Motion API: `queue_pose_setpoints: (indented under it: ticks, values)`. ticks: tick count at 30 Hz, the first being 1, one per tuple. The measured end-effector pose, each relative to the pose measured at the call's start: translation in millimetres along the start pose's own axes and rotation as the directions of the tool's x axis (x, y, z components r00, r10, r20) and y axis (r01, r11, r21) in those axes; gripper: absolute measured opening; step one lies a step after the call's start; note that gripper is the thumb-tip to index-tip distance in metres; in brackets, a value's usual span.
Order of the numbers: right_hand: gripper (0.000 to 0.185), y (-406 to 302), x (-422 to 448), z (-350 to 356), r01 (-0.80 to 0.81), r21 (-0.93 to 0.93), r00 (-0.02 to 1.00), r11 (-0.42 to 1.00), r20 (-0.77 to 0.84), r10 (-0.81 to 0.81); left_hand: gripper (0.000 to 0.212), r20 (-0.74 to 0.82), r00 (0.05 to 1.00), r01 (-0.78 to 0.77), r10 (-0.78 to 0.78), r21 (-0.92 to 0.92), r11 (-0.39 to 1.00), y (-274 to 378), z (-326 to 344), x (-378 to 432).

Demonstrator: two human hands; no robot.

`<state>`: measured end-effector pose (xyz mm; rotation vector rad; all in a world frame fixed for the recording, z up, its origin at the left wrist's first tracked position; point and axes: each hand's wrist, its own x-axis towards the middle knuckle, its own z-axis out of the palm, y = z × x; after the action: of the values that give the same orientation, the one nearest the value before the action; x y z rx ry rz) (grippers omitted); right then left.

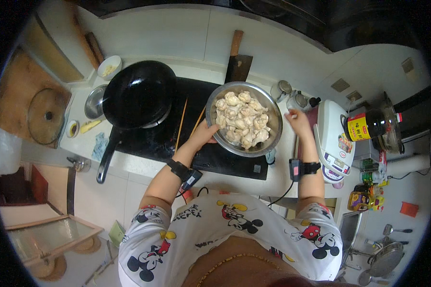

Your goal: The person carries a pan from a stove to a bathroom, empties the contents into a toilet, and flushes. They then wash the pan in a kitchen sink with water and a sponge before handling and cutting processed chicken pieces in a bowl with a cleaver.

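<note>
A stainless steel bowl (274, 138) full of pale raw chicken pieces (242, 118) is over the right part of the black cooktop (215, 165). My left hand (207, 134) grips the bowl's left rim, thumb on the inside. Off the bowl's right side, my right hand (297, 122) is raised with bent fingers and touches nothing that I can make out. A black wok (138, 95) sits on the left burner, its handle pointing towards me. Wooden chopsticks (181, 123) lie between wok and bowl, partly behind my left hand.
Behind the bowl a cleaver (239, 66) leans at the wall. Glass jars (282, 89), a white rice cooker (332, 140) and a soy sauce bottle (371, 125) stand to the right. Left of the wok are a metal bowl (94, 102), a white bowl (109, 68) and a blue cloth (100, 146).
</note>
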<state>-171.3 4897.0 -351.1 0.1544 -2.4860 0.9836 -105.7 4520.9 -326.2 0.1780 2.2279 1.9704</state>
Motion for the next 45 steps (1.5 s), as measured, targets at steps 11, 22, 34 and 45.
queue_pose_setpoints:
  ticks: [11, 22, 34, 45]
  values:
    - [0.046, -231.2, 172.2, 55.5, -0.202, 0.764, 0.977, 0.613, 0.117, 0.176, 0.074, 0.064, 0.987, 0.150, -0.148, -0.020, 0.988, 7.3, -58.7, -109.5]
    - [0.040, -187.0, 264.6, 117.8, -0.083, 0.114, 0.967, 0.990, -0.231, 0.107, 0.063, -0.022, 0.987, 0.153, -0.157, -0.143, 0.978, -7.4, -103.2, -247.4]
    - [0.021, -465.9, 106.6, 7.2, 0.746, 0.080, 0.646, 0.661, 0.153, -0.748, 0.043, -0.035, 0.997, -0.070, 0.064, -0.192, 0.979, 121.6, -211.6, -161.9]
    - [0.018, -479.1, 13.3, -63.2, 0.993, -0.072, 0.114, 0.089, 0.526, -0.843, 0.025, -0.078, 0.511, -0.488, 0.856, 0.794, 0.363, 249.5, -200.6, -134.9]
